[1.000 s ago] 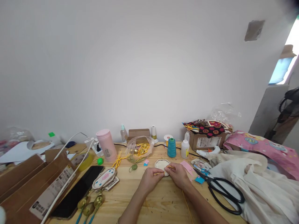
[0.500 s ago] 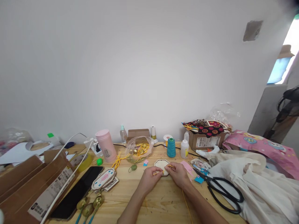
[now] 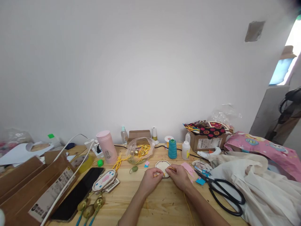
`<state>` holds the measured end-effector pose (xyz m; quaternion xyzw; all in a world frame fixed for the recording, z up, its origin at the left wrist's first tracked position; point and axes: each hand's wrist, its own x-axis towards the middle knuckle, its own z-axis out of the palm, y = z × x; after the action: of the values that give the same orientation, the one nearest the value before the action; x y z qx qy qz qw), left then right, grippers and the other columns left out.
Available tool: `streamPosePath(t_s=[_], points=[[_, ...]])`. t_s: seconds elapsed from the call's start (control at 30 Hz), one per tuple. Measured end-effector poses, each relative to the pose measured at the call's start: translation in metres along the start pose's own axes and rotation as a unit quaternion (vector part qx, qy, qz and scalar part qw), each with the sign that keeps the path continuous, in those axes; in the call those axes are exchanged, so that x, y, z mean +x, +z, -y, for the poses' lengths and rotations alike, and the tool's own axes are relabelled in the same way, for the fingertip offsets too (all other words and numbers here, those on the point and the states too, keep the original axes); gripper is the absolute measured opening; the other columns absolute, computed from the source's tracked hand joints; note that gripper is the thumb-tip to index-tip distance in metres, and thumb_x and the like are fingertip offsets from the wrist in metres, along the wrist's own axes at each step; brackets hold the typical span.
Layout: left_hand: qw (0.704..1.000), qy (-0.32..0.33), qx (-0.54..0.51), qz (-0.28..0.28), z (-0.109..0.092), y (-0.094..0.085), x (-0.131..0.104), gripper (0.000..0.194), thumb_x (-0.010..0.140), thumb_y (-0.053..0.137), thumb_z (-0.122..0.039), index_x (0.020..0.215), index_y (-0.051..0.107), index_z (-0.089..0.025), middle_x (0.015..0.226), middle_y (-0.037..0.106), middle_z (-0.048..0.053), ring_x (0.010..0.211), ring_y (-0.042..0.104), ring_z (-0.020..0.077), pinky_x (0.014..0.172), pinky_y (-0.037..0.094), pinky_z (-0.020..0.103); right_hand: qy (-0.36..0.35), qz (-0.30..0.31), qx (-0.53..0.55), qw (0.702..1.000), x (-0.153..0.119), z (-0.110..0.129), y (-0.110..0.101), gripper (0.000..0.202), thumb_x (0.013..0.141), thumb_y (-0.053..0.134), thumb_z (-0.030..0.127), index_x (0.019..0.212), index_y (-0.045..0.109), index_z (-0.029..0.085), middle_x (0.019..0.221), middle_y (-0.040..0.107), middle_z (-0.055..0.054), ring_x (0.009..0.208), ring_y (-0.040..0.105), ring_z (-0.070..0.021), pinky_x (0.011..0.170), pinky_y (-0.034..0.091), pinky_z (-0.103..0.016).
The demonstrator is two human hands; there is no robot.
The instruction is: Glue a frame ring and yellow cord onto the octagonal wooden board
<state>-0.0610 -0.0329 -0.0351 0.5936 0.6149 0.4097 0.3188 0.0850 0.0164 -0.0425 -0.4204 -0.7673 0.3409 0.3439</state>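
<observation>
Both hands meet at the middle of the table, close to a white scallop-edged plaque [image 3: 162, 164] with a dark border that lies flat. Thumb and fingers of my left hand [image 3: 151, 179] are pinched on a yellow cord [image 3: 187, 204]. My right hand [image 3: 179, 176] pinches the same cord a short way to the right, and its loose length trails down beside the right forearm. A pink paper piece [image 3: 188, 169] lies just beyond the right hand. Left of the plaque are a small pink-and-blue cutout [image 3: 146, 164] and a green cord bundle [image 3: 134, 169].
Black scissors [image 3: 225, 191] rest against white cloth [image 3: 263, 188] on the right. Behind the hands stand a teal thread cone [image 3: 172, 149] and a glue bottle [image 3: 185, 150]. Leftward are gold bells [image 3: 88, 211], decorated plaques [image 3: 104, 180], a phone [image 3: 77, 194] and a cardboard box [image 3: 35, 188].
</observation>
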Motion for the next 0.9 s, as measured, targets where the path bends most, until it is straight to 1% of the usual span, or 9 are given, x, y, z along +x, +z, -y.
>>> streamPosePath(t_s=[0.13,0.3,0.37,0.5,0.67,0.9], points=[[1.000,-0.005,0.003,0.010,0.0005,0.0006,-0.0001,0.023,0.064,0.049,-0.030,0.068,0.063,-0.011,0.059,0.060,0.002,0.053,0.049,0.0119,0.049,0.035,0.021,0.000,-0.005,-0.009,1.000,0.0004,-0.0029,0.0015,0.028,0.072,0.044,0.034,0.066,0.063,0.015,0.063,0.064,-0.003,0.058,0.053,-0.0147,0.050,0.035,-0.020],[1.000,-0.002,0.010,0.008,-0.0030,-0.0013,-0.0012,0.024,0.065,0.049,-0.030,0.069,0.064,-0.012,0.061,0.062,0.002,0.054,0.051,0.0130,0.049,0.036,0.021,-0.004,-0.006,-0.009,1.000,0.0010,-0.0046,0.0029,0.028,0.073,0.043,0.034,0.068,0.063,0.016,0.064,0.064,-0.003,0.059,0.054,-0.0148,0.050,0.036,-0.020],[1.000,0.004,0.012,0.006,-0.0048,-0.0021,-0.0012,0.024,0.064,0.050,-0.030,0.073,0.065,-0.013,0.065,0.064,0.003,0.057,0.052,0.0140,0.052,0.037,0.022,-0.006,-0.006,-0.006,1.000,0.0010,-0.0042,0.0021,0.028,0.074,0.043,0.035,0.069,0.063,0.016,0.066,0.064,-0.003,0.059,0.055,-0.0150,0.051,0.036,-0.021],[1.000,0.014,0.006,0.009,-0.0048,-0.0018,-0.0004,0.026,0.065,0.051,-0.030,0.079,0.066,-0.015,0.078,0.068,0.005,0.070,0.056,0.0173,0.062,0.040,0.024,-0.012,-0.006,-0.004,1.000,0.0006,-0.0020,0.0005,0.029,0.074,0.042,0.035,0.070,0.063,0.016,0.065,0.064,-0.002,0.059,0.055,-0.0148,0.051,0.036,-0.021],[1.000,-0.001,0.000,0.017,-0.0022,-0.0003,-0.0007,0.029,0.064,0.052,-0.033,0.077,0.067,-0.012,0.073,0.069,0.006,0.067,0.058,0.0187,0.059,0.042,0.025,-0.012,-0.007,-0.015,1.000,0.0003,-0.0002,0.0004,0.028,0.074,0.043,0.035,0.068,0.063,0.016,0.063,0.063,-0.002,0.058,0.053,-0.0141,0.050,0.035,-0.020],[1.000,-0.012,-0.005,0.023,-0.0039,-0.0005,-0.0029,0.028,0.062,0.054,-0.034,0.074,0.067,-0.012,0.075,0.069,0.007,0.070,0.059,0.0194,0.060,0.043,0.025,0.003,-0.015,-0.030,0.999,0.0000,-0.0017,0.0005,0.027,0.073,0.044,0.034,0.066,0.063,0.016,0.063,0.063,-0.003,0.058,0.053,-0.0141,0.050,0.034,-0.020]])
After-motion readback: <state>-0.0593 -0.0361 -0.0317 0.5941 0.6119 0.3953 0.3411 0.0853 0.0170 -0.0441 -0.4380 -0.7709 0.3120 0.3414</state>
